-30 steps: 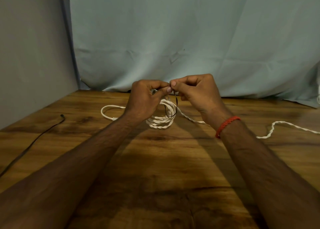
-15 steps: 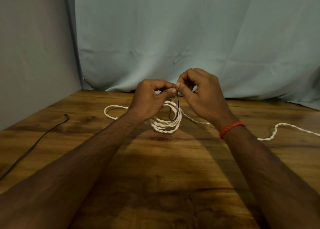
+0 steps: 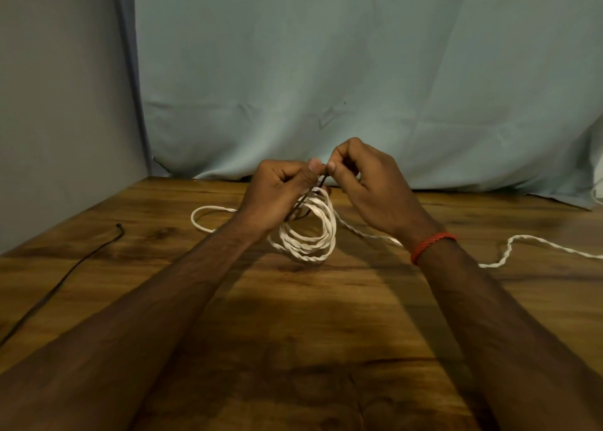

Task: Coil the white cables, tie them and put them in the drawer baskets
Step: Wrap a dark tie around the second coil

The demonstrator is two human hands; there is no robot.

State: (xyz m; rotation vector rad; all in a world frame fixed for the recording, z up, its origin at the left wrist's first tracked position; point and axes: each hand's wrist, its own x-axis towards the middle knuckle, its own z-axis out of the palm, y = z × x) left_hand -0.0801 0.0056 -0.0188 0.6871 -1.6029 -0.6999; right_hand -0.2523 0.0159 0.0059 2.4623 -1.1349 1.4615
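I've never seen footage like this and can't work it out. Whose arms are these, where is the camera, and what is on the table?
There is no machine here. A person is working with bare hands, and the only camera sits on their head, looking forward and down. That is why both arms reach in from the bottom edge.

The left hand and right hand each pinch a thin dark tie. It seems to pass round a coil of white cable on the wooden table. More loose white cable trails off to the right, and a black cord lies at the left. A red thread band circles the right wrist. No drawer baskets are in view.
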